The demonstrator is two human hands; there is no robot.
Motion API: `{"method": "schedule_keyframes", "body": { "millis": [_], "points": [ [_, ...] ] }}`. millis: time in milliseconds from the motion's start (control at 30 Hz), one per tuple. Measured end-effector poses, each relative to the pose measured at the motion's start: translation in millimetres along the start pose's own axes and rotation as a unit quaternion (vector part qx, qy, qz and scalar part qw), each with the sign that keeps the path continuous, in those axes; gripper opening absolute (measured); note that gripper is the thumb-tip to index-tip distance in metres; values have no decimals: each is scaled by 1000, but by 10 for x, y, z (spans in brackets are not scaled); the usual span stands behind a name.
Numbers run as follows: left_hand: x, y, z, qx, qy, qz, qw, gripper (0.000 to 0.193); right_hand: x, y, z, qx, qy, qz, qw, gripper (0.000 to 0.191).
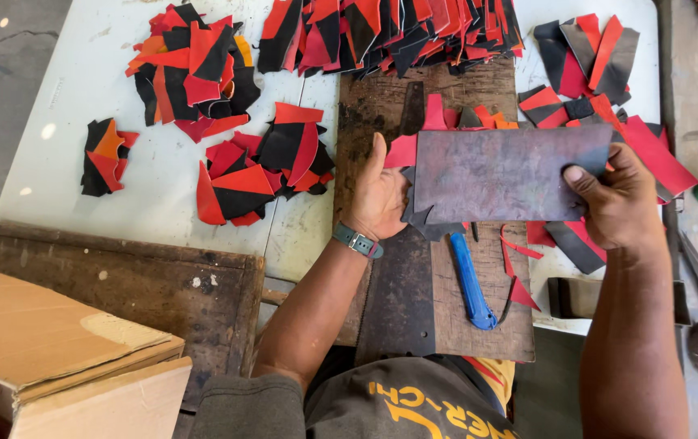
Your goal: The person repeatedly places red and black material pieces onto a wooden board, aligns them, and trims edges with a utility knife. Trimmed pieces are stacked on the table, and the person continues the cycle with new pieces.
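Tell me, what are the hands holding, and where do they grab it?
Both hold a flat grey-purple sheet: the left hand grips its left edge, the right hand its right edge.

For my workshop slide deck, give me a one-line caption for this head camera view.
Both hands, left hand and right hand, hold a dark rectangular plate over a worn board, amid red and black offcuts.

White table [81, 97] w/ red-black scrap piles [195, 69], wooden board [414, 309], blue knife [471, 280]
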State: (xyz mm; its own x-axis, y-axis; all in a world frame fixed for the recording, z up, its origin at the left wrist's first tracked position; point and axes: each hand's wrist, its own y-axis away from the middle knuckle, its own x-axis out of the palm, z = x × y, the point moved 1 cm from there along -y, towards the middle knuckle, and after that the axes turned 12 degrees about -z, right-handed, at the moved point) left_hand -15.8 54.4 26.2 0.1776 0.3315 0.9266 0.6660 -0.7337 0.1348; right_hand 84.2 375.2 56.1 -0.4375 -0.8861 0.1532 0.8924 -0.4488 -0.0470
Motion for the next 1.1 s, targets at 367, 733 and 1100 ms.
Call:
{"method": "schedule_keyframes", "body": {
  "millis": [367, 733, 1100],
  "points": [
    [-73, -13, -19, 28, -36, -33, 998, 97, 31, 14, -244, 25, 29, -15, 999, 25],
    [-218, -15, -30, 97, -89, -41, 990, 67, 217, 55, -186, 3, 80, -16, 997, 29],
    [-501, 349, -1064, 340, -106, -229, 906, 29, 805, 850, -102, 130, 257, 14, 957, 56]
  ]
}}
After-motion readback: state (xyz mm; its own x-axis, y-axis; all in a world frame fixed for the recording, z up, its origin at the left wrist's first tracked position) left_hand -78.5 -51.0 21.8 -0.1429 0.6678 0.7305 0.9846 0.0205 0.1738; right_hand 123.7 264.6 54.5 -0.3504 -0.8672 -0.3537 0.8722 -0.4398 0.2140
